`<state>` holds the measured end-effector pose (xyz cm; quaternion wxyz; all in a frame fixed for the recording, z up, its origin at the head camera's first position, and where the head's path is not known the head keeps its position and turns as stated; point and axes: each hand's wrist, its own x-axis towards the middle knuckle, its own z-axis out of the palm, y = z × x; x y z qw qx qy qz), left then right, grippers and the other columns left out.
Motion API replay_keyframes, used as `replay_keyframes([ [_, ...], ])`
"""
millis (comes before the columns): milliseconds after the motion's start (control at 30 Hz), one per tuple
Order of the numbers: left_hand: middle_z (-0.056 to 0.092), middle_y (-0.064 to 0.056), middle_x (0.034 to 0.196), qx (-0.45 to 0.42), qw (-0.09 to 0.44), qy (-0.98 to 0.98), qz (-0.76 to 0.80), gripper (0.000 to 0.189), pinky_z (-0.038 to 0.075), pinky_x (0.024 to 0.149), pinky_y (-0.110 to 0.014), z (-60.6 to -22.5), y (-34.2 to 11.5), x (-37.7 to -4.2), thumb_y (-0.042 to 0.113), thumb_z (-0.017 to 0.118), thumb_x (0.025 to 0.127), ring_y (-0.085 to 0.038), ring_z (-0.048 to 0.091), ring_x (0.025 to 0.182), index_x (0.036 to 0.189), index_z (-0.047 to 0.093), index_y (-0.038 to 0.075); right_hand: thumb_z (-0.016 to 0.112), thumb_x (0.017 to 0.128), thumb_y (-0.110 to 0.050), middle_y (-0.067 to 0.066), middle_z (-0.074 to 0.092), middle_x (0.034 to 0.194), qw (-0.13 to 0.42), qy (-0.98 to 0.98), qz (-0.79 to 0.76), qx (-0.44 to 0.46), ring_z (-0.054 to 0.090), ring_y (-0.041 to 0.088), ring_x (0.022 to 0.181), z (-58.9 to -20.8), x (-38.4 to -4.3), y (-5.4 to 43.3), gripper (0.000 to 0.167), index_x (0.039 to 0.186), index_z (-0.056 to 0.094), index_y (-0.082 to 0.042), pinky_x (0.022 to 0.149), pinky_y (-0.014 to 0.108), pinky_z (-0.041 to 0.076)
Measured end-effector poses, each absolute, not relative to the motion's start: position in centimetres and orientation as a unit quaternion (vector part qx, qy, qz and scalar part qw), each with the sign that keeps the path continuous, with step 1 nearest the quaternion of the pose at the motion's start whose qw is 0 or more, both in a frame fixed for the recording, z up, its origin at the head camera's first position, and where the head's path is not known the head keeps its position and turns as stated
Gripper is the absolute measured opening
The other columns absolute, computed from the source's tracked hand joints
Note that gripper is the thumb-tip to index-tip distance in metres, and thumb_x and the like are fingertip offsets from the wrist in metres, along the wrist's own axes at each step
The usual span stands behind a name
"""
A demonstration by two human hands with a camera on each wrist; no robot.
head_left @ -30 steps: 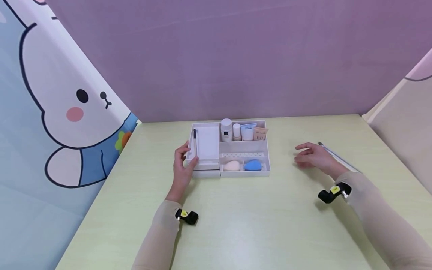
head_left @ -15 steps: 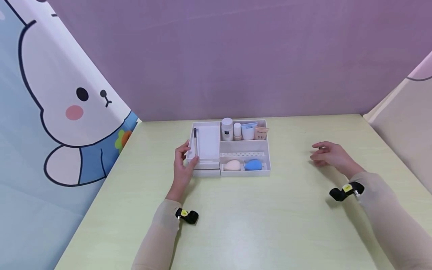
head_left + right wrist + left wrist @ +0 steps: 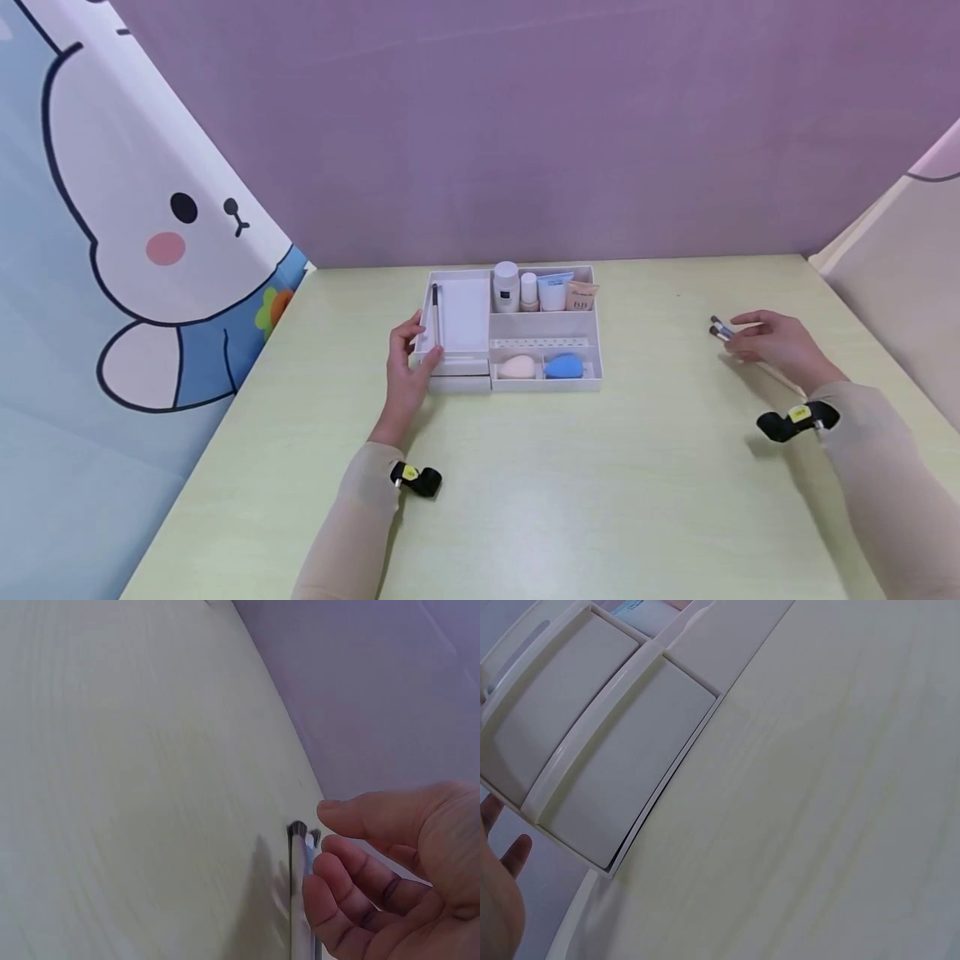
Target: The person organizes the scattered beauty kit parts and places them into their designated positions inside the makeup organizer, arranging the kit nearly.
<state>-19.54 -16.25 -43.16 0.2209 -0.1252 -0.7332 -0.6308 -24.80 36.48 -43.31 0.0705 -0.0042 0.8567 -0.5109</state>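
Observation:
At the left front corner of a white makeup organizer [image 3: 460, 385], my left hand [image 3: 407, 367] grips the side, thumb at the front rim and fingers along the left wall. Two drawer fronts [image 3: 630, 750] show in the left wrist view. One slim makeup brush [image 3: 436, 312] lies in the organizer's left compartment. Off to the right, my right hand [image 3: 780, 346] hovers low over makeup brushes [image 3: 720, 329] on the table. In the right wrist view those brushes [image 3: 298, 892] run alongside the curled fingers, and a gap shows between thumb and fingertips.
The organizer's back section holds a white bottle [image 3: 506, 290], a smaller bottle [image 3: 528, 292], a blue-and-white tube [image 3: 553, 293] and a BB tube [image 3: 581, 297]. A pink sponge [image 3: 517, 367] and a blue sponge [image 3: 564, 367] sit in front. A purple backdrop [image 3: 555, 133] rises behind the table.
My right hand has moved to the right over the brushes, and their dark tips now show past its fingertips. The left hand stays at the organizer.

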Motion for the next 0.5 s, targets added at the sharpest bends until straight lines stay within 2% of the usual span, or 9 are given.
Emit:
replay_keyframes([
  [100,0.039,-0.026,0.151,-0.124,0.22,-0.734,-0.63,0.036,0.03,0.102,-0.044,-43.1,-16.2,-19.5,-0.005,0.06,0.089,-0.04,0.039,0.131,0.118,0.043,-0.015,0.069,0.091,-0.009,-0.003,0.066,0.092,0.067,0.874,-0.482,0.0,0.064,0.005,0.073,-43.3,-24.7,37.3,0.061,0.137,0.038,0.017,0.068,0.025,0.055],
  [300,0.039,-0.027,0.15,-0.126,0.22,-0.735,-0.629,0.036,0.029,0.102,-0.046,-43.0,-16.2,-19.4,-0.005,0.06,0.088,-0.041,0.039,0.13,0.118,0.042,-0.016,0.072,0.089,-0.015,-0.011,0.066,0.088,0.063,0.894,-0.443,0.009,0.061,0.004,0.07,-43.2,-24.4,38.4,0.061,0.135,0.043,0.014,0.064,0.024,0.051],
  [500,0.039,-0.03,0.149,-0.135,0.227,-0.73,-0.631,0.037,0.029,0.101,-0.048,-43.0,-16.2,-19.5,-0.003,0.061,0.088,-0.043,0.038,0.132,0.117,0.042,-0.017,0.071,0.09,-0.017,-0.004,0.065,0.094,0.074,0.908,-0.413,0.011,0.059,0.005,0.072,-43.2,-24.2,39.0,0.061,0.135,0.044,0.013,0.065,0.027,0.049],
])
